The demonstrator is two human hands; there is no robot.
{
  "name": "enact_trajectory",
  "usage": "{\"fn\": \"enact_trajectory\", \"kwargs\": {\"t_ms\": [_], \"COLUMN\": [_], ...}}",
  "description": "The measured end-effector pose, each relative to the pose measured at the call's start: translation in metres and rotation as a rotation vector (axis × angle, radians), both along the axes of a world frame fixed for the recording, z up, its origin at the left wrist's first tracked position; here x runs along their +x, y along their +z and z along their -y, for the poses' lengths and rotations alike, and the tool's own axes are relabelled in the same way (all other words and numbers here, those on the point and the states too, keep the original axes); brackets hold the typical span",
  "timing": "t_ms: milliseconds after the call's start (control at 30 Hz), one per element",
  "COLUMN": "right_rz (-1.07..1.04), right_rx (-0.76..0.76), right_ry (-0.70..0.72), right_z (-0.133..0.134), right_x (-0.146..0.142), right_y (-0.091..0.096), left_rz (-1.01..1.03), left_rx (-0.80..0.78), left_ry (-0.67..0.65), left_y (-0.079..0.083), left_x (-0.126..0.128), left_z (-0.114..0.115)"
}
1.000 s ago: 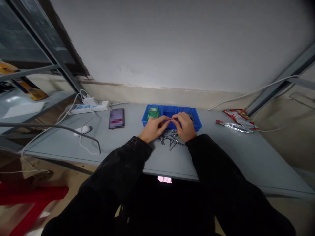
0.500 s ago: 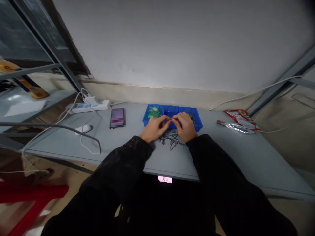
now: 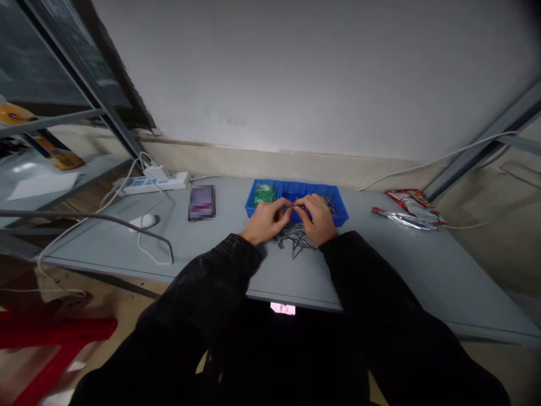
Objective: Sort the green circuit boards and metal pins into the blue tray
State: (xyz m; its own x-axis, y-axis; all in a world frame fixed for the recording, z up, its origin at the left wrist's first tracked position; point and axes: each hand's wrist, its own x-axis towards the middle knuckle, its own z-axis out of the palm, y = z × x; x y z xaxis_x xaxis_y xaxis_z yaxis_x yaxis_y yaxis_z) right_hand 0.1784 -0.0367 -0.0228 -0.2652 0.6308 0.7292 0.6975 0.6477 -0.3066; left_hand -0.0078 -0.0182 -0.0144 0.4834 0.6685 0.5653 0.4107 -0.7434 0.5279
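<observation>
My left hand (image 3: pixel 266 221) and my right hand (image 3: pixel 319 220) meet above the front wall of a blue three-compartment plastic tray (image 3: pixel 338 213). Their fingertips pinch a small thin metal part (image 3: pixel 293 207) between them, too small to identify. A green bag of small parts (image 3: pixel 262 194) lies in the tray's left compartment. Dark metal parts fill the right compartment (image 3: pixel 328 203), partly hidden by my right hand. A loose heap of similar metal pieces (image 3: pixel 293 239) lies on the grey table just below my hands.
On the grey table (image 3: pixel 211 248) lie a pixelated phone (image 3: pixel 202 203), a white mouse (image 3: pixel 142 223), a white power strip (image 3: pixel 154 183) with cables, and foil and red packets (image 3: pixel 408 213) at right. A metal shelf stands at left; a red stool sits below.
My hands stay over the tray with only slight finger movement. The view has shifted a little, and the thin part remains pinched between my fingertips.
</observation>
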Motion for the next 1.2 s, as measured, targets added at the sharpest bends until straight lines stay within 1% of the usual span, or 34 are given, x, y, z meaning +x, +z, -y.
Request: {"fn": "enact_trajectory", "kwargs": {"t_ms": [367,833,1200], "right_rz": [0.006,0.005,0.001], "right_rx": [0.026,0.03,0.027], "right_ry": [0.025,0.03,0.031], "right_z": [-0.0036,-0.0028,-0.0036], "right_x": [0.0011,0.0004,0.0005], "right_y": [-0.0043,-0.0029,-0.0036], "left_rz": [0.008,0.001,0.007], "left_rx": [0.005,0.005,0.008], "left_ry": [-0.021,-0.015,-0.007], "left_y": [-0.0016,0.0011,-0.0002], "left_x": [-0.0008,-0.001,-0.001], "left_z": [-0.0017,0.0004,-0.0005]}}
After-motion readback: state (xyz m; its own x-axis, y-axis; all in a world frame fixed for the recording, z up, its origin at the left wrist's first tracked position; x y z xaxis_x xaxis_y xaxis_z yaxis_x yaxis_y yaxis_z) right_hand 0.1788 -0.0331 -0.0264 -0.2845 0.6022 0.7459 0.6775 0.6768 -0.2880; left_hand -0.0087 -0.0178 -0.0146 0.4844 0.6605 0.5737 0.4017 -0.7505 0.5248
